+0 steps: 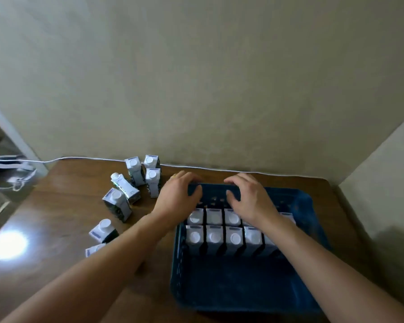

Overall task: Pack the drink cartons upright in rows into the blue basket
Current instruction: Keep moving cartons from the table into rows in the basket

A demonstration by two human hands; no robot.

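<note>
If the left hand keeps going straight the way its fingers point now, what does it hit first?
The left hand already grips the far rim of the blue basket, fingers pointing away and slightly right. Past the rim, it would probably meet the white cable, then the wall; depth is unclear.

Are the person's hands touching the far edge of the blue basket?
Touching. In the head view, the left hand and right hand both curl their fingers over the far rim of the blue basket.
</note>
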